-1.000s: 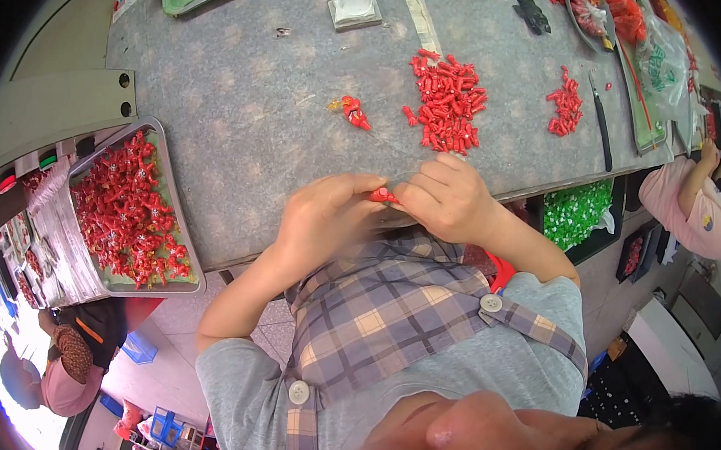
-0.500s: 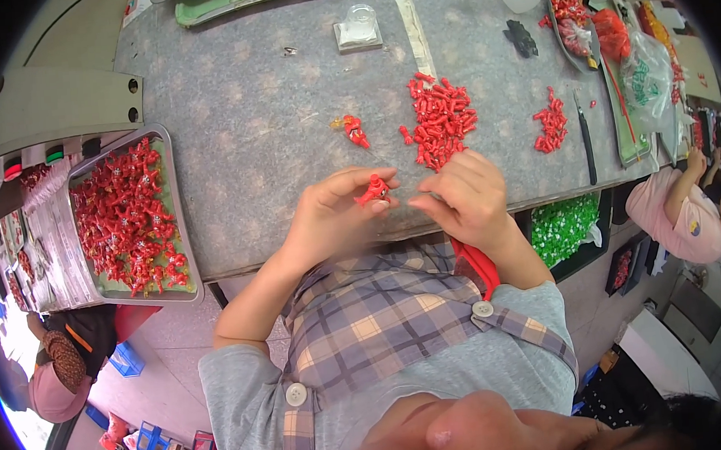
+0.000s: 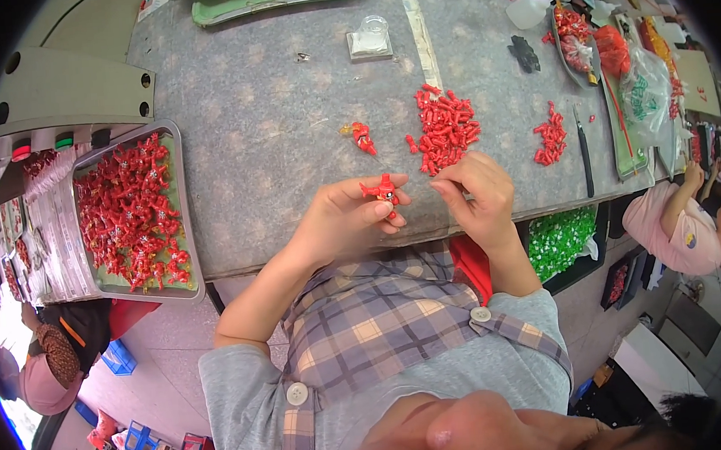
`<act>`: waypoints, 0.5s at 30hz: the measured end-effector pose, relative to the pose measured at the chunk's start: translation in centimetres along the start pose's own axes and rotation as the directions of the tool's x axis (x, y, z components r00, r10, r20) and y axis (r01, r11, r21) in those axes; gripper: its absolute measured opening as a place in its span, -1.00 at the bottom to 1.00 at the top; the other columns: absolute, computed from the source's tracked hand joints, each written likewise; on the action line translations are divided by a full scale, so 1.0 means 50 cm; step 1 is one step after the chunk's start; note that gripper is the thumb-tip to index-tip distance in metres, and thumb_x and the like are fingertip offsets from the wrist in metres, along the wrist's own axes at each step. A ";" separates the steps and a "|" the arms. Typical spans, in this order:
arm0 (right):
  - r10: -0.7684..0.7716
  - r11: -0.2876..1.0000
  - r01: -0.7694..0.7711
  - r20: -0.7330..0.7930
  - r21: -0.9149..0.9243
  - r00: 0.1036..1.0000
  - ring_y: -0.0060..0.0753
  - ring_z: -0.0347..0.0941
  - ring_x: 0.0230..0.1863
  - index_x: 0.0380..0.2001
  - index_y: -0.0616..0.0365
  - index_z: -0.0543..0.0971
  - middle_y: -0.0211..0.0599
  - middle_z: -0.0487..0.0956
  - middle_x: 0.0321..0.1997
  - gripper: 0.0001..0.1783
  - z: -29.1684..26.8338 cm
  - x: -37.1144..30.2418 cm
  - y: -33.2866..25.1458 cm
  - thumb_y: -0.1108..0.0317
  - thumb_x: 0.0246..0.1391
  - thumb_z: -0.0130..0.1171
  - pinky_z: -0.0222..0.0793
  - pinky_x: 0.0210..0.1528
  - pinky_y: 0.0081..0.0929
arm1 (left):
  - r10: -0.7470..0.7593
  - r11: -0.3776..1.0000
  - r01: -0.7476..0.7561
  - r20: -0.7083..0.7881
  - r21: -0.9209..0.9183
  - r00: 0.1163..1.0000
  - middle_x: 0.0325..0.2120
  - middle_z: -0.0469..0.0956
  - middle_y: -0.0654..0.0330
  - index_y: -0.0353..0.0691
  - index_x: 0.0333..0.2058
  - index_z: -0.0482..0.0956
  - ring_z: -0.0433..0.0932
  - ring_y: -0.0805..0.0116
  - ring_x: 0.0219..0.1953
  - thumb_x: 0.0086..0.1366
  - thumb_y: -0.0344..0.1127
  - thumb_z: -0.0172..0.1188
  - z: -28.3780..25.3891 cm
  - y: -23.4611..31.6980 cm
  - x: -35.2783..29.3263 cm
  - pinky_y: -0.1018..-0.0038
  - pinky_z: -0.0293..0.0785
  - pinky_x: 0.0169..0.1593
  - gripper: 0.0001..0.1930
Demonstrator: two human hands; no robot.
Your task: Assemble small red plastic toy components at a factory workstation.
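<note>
Between the thumb and fingers of my left hand (image 3: 335,218) is a small red toy figure (image 3: 386,191), held over the table's near edge with one part jutting out to the left. To its right, my right hand (image 3: 484,193) is closed in a pinch; anything between its fingertips is too small or hidden to name. Just beyond that hand lies a pile of small red plastic parts (image 3: 447,127). A second red toy figure (image 3: 363,139), with a yellowish piece beside it, rests on the table past my left hand.
At the left stands a metal tray (image 3: 190,228) full of red figures. A smaller group of red parts (image 3: 550,135) and a black-handled tool (image 3: 586,159) lie to the right. Green pieces (image 3: 562,243) fill a bin below the table edge. A co-worker's arm (image 3: 678,199) shows far right.
My left hand has turned the red figure, so its dark-and-white marked side shows more. My right hand has shifted slightly right. The whole view has moved a little.
</note>
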State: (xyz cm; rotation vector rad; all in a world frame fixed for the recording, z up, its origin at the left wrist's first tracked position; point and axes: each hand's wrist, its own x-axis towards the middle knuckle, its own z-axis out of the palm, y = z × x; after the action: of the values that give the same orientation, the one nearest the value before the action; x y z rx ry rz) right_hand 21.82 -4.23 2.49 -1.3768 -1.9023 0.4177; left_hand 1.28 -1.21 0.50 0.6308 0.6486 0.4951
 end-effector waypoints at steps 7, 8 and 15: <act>0.030 0.985 -0.035 0.029 0.171 0.999 -0.30 0.36 -0.52 -0.52 0.14 0.51 -0.32 0.45 -0.56 -0.80 0.027 0.022 -0.045 0.40 -0.26 0.33 0.25 -0.47 -0.44 | 0.401 0.782 -0.273 -0.116 0.560 0.909 -0.33 0.53 0.19 -0.24 -0.12 0.51 0.54 0.46 -0.35 0.06 -0.55 0.20 0.009 -0.022 0.014 0.57 0.49 -0.26 -0.65; 0.029 0.985 -0.033 0.027 0.168 0.999 -0.30 0.36 -0.52 -0.52 0.14 0.51 -0.32 0.45 -0.56 -0.80 0.031 0.023 -0.048 0.40 -0.26 0.33 0.25 -0.47 -0.44 | 0.504 0.661 -0.316 -0.090 0.680 0.859 -0.36 0.53 0.18 -0.23 -0.17 0.52 0.54 0.43 -0.37 -0.01 -0.57 0.22 0.008 -0.021 0.015 0.55 0.49 -0.28 -0.64; 0.036 0.991 -0.033 -0.019 0.133 0.999 -0.27 0.39 -0.49 -0.52 0.15 0.50 -0.32 0.48 -0.52 -0.82 0.052 0.012 -0.051 0.46 -0.26 0.30 0.27 -0.45 -0.42 | 0.748 0.333 -0.326 -0.037 0.885 0.663 -0.47 0.48 0.19 -0.23 -0.38 0.52 0.54 0.33 -0.46 -0.18 -0.57 0.31 0.013 -0.009 0.015 0.49 0.49 -0.39 -0.70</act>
State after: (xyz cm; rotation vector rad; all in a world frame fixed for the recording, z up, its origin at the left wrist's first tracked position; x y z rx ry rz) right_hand 18.13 -4.20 2.58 -1.3228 -1.8019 0.5347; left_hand 2.33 -1.29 0.30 1.7630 1.1369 1.0354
